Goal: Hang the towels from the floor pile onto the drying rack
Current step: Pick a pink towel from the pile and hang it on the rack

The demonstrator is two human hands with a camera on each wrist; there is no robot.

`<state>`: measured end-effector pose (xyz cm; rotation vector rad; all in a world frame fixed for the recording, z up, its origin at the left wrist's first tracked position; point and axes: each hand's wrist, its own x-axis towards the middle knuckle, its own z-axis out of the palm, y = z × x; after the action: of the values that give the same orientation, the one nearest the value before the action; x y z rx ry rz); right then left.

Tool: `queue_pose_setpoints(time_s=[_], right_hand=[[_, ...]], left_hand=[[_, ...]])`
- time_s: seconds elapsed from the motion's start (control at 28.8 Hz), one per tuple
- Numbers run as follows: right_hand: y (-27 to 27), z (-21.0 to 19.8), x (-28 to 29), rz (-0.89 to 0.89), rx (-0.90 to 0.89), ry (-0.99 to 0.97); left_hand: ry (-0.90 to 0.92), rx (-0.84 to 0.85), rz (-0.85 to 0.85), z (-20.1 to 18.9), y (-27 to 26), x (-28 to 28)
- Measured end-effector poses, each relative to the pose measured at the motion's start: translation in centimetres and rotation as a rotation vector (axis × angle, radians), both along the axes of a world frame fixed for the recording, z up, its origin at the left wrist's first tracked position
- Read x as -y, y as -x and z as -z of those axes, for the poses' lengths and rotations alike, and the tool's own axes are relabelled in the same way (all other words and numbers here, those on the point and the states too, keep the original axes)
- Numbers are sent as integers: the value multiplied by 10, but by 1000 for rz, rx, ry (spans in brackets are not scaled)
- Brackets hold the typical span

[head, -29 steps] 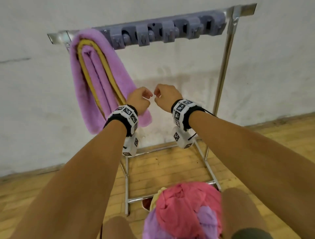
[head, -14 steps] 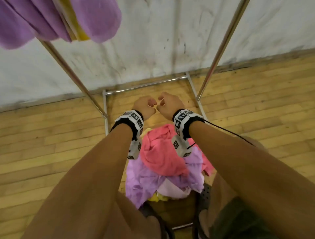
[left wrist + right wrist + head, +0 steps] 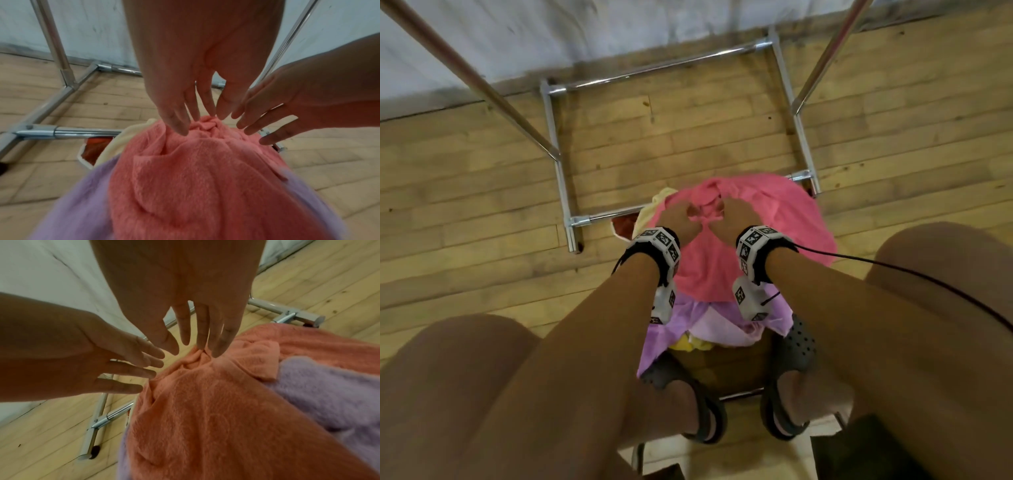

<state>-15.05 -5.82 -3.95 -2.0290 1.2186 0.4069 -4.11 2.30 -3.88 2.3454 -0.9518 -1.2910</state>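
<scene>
A pink towel [image 3: 722, 267] tops the floor pile, over a purple towel [image 3: 688, 322] and a pale yellow one [image 3: 650, 212]. Both hands are down on the pink towel's bunched far end. My left hand [image 3: 678, 219] reaches it with straight fingers [image 3: 179, 128], the tips touching the folds. My right hand [image 3: 736, 216] is beside it, fingers [image 3: 222, 347] straight and tips touching the same crease. In the left wrist view the right hand [image 3: 252, 128] is spread next to the bunch. The pink towel [image 3: 205, 418] lies slack on the pile.
The rack's chrome base frame [image 3: 558, 171] surrounds the far side of the pile, with slanted uprights [image 3: 465, 75] left and right. A white wall stands behind. My feet in dark clogs [image 3: 794, 346] flank the pile's near side. A black cable [image 3: 893, 270] runs from the right wrist.
The head view swung down from the rack top to the floor. Both hands dropped from chest height onto the pink towel and uncurled their fingers.
</scene>
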Motion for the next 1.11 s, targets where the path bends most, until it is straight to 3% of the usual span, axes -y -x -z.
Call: queue_pose_setpoints(time_s=[0.35,0.49,0.56,0.8,0.94,1.11], right_hand=[[14,36,-13,45,-140,-70],[12,37,-17,71,-61,-60],[10,31,-16,131,3,-91],[-5,-12,-4,253,266,-289],[-4,-42,3,273,372,-249],[-7,-82,5,237,459,-202]], left_hand=[[-154,46,38,43,12,-11],[-83,-152,108,51,12,-12],[-49,-220,87,44,13,-12],[61,-63,115,13,7,-7],[81,53,92,-20,-1,-1],[206,21,0,-69,-6,-1]])
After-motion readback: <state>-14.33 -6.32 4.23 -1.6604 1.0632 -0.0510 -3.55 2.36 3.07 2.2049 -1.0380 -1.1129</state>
